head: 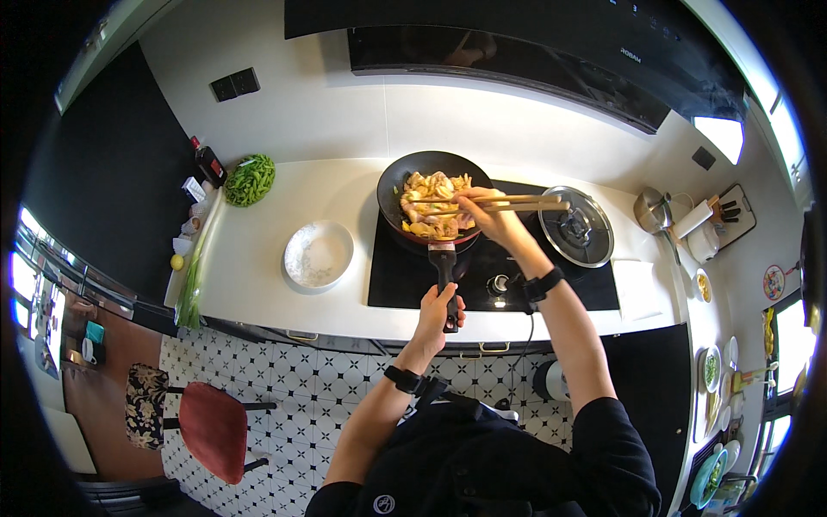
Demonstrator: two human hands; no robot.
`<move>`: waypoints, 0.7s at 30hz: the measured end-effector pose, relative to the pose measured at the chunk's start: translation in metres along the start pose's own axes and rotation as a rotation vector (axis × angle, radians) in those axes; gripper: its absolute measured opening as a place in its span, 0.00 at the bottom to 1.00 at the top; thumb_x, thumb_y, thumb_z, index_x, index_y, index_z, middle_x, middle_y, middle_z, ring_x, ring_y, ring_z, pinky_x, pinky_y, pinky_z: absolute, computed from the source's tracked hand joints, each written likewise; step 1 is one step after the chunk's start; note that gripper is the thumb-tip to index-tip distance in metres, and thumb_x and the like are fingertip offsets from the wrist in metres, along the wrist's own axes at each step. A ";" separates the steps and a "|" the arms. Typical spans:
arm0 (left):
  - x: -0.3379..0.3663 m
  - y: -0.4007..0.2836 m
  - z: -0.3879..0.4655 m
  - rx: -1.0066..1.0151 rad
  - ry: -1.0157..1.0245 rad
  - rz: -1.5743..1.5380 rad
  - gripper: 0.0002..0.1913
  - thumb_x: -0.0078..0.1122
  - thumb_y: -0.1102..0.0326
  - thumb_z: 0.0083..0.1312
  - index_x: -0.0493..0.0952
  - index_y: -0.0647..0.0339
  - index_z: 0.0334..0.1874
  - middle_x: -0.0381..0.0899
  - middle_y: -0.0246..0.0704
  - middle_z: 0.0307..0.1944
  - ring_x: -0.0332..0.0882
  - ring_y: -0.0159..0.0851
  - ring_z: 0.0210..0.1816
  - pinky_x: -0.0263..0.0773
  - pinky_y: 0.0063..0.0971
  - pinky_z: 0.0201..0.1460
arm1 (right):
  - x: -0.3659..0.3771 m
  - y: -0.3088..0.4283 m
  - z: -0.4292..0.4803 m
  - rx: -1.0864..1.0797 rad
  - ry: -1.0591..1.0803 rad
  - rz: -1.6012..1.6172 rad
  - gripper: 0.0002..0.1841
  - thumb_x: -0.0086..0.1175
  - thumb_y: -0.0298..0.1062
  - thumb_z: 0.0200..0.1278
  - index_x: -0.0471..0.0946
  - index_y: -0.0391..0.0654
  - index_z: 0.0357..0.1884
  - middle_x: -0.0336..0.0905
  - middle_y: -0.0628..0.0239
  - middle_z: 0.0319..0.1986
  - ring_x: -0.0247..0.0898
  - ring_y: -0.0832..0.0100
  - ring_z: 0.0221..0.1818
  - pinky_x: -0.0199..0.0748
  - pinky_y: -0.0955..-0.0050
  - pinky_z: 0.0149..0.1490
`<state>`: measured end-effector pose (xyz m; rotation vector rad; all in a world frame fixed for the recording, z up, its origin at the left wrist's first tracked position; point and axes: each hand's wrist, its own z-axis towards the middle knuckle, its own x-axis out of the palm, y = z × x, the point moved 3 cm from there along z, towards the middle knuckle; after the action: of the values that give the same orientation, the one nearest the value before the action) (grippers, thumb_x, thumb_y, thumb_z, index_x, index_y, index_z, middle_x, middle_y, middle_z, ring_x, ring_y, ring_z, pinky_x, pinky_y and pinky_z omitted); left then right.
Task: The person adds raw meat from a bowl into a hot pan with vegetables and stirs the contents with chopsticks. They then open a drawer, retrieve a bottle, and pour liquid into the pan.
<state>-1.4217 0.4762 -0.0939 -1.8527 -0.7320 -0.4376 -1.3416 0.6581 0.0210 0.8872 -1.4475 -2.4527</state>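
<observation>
A dark frying pan (391, 200) sits on the left side of the black cooktop (400, 278). Pieces of pale meat with yellow bits and some green (429, 194) fill its middle. My left hand (434, 313) grips the pan's black handle (442, 265), which points toward me. Held in my right hand (488, 213) is a pair of long wooden chopsticks (539, 203), their tips down in the food and their back ends pointing right. A glass lid (591, 239) with a metal rim lies over the cooktop's right side. Left of the cooktop stands a white patterned bowl (319, 254) holding no food.
Green peppers (249, 181), a dark bottle (209, 163) and long leeks (205, 258) line the counter's left end. A steel saucepan (652, 210) stands far right, near a small bowl of yellow food (703, 285). The range hood (517, 58) overhangs the back. Behind my left side is a red chair (213, 432).
</observation>
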 end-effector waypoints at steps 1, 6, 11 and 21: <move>0.000 0.000 0.000 0.013 0.012 0.005 0.11 0.52 0.57 0.76 0.70 0.58 0.49 0.76 0.31 0.27 0.74 0.30 0.23 0.70 0.23 0.22 | -0.012 0.006 0.001 -0.070 -0.010 -0.166 0.11 0.57 0.34 0.72 0.82 0.34 0.44 0.84 0.62 0.32 0.77 0.77 0.29 0.75 0.77 0.34; 0.000 0.001 0.001 0.019 0.029 0.006 0.11 0.53 0.57 0.75 0.70 0.57 0.48 0.76 0.31 0.27 0.74 0.29 0.23 0.70 0.23 0.22 | -0.070 0.043 -0.013 -0.034 -0.080 0.030 0.11 0.54 0.35 0.74 0.82 0.37 0.39 0.82 0.66 0.28 0.76 0.80 0.28 0.74 0.80 0.32; -0.002 0.002 0.003 0.010 0.019 -0.014 0.12 0.54 0.57 0.75 0.70 0.57 0.49 0.76 0.31 0.27 0.74 0.30 0.22 0.70 0.24 0.22 | -0.086 0.028 -0.021 0.253 -0.215 0.004 0.13 0.52 0.34 0.73 0.79 0.36 0.32 0.79 0.66 0.20 0.77 0.76 0.19 0.73 0.80 0.24; 0.000 0.000 0.000 0.009 0.001 -0.007 0.11 0.53 0.57 0.76 0.70 0.58 0.48 0.76 0.31 0.27 0.75 0.30 0.22 0.71 0.24 0.22 | -0.016 -0.005 -0.025 0.069 -0.383 0.385 0.14 0.52 0.37 0.75 0.79 0.34 0.39 0.81 0.60 0.28 0.81 0.72 0.24 0.79 0.79 0.30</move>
<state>-1.4215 0.4760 -0.0942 -1.8418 -0.7391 -0.4396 -1.3142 0.6486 0.0144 0.1196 -1.6413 -2.3632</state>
